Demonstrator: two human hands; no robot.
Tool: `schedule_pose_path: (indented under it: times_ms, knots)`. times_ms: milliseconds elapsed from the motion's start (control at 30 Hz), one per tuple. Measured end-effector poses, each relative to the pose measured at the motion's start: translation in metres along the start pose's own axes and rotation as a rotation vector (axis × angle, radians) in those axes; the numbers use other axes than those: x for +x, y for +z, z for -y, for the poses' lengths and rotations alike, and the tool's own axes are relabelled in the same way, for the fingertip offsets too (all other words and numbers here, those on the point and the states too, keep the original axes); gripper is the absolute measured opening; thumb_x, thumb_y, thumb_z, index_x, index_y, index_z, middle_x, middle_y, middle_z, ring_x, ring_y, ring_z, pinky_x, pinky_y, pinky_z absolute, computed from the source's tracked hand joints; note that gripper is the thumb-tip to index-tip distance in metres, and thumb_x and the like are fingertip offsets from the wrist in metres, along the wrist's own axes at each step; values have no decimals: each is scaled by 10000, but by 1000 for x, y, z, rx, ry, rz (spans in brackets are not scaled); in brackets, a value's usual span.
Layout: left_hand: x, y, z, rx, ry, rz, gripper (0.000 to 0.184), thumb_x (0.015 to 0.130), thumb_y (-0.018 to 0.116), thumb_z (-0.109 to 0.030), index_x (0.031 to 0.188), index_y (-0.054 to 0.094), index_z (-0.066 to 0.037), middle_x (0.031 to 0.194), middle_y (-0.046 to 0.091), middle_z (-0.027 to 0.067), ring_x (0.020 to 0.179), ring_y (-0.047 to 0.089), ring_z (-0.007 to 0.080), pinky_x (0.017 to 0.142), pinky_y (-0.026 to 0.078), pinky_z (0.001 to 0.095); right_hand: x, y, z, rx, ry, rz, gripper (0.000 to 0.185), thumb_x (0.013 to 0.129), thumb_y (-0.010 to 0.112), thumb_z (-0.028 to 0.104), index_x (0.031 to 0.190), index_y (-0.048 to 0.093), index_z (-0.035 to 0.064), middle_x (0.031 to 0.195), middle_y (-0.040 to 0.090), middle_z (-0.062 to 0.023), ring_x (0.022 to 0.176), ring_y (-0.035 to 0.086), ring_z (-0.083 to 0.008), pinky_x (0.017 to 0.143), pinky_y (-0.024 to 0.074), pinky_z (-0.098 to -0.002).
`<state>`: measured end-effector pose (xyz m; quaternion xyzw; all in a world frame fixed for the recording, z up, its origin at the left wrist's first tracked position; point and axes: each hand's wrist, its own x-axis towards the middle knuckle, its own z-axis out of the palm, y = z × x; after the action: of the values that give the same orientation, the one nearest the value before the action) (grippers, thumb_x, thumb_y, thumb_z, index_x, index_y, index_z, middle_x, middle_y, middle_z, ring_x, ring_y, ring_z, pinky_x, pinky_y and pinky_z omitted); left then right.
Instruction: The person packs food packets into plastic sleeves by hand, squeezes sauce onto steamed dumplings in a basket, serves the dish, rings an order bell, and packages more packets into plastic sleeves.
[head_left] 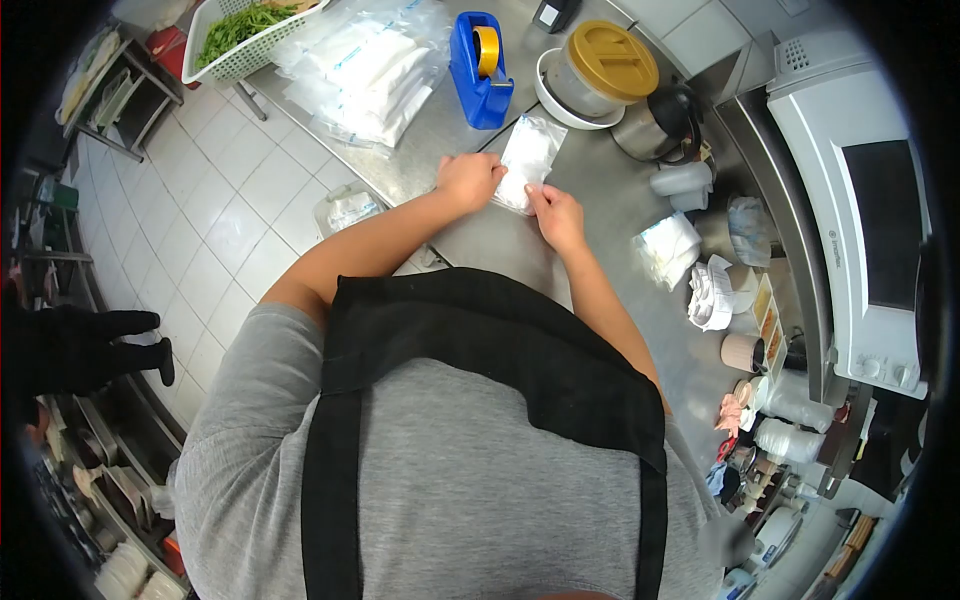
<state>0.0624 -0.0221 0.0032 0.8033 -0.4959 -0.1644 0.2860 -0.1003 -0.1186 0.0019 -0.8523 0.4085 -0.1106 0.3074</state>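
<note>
A small clear plastic packet [532,150] with white contents lies on the steel counter in front of me. My left hand [470,183] is closed at its left edge, the fingers curled in and the thumb on the plastic. At the lower right edge, my right hand [557,215] pinches the packet between thumb and fingers. Just beyond stands a blue tape dispenser [482,75] with a yellow roll. To its left is a pile of similar plastic packets [370,70], white inside.
A white bowl [582,115] holds a tub with a yellow lid [612,60]. Nearby are a metal kettle [650,125], another white packet [668,248] and a microwave [850,210]. A basket of greens [222,68] is at the far left. Someone in dark trousers [90,345] stands left.
</note>
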Motion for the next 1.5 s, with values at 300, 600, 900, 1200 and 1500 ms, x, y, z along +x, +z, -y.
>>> schedule_pose_path:
  times_ms: [300, 600, 900, 1200, 1500]
  knots:
    - [18, -5, -18, 205, -173, 203, 283, 930, 496, -307, 1006, 689, -114, 1001, 702, 85, 954, 658, 254, 881, 363, 480, 27, -2, -5, -134, 211, 6, 462, 877, 509, 512, 821, 675, 84, 750, 679, -123, 800, 649, -327, 732, 486, -427]
    - [23, 4, -9, 210, -135, 181, 274, 920, 486, -310, 976, 671, -117, 956, 692, 118, 916, 652, 297, 829, 400, 502, 40, -11, 8, 67, 205, 28, 402, 776, 703, 445, 766, 636, 48, 638, 643, -69, 518, 607, -161, 532, 472, -306]
    - [-2, -4, 10, -789, -83, -157, 741, 780, 717, -135, 1391, 307, -42, 991, 668, 171, 919, 645, 283, 887, 449, 451, 29, -8, -2, 777, 38, 134, 171, 807, 739, 156, 804, 618, 35, 673, 608, -7, 548, 543, -69, 492, 419, -214]
    - [-17, -14, 6, -1278, -67, 97, 843, 796, 636, 49, 1472, 141, -44, 983, 667, 148, 871, 650, 185, 774, 513, 306, -3, -13, 34, 915, 124, 257, 231, 824, 734, 182, 953, 598, 48, 832, 643, -13, 705, 598, -78, 592, 489, -235]
    - [-49, -59, 15, -1125, 259, -25, 776, 791, 579, 121, 1464, 299, -145, 1213, 543, 101, 1054, 561, 161, 874, 484, 293, 14, 7, 57, 1138, 202, 427, 185, 846, 707, 186, 955, 595, 87, 862, 651, -13, 751, 624, -107, 642, 516, -277]
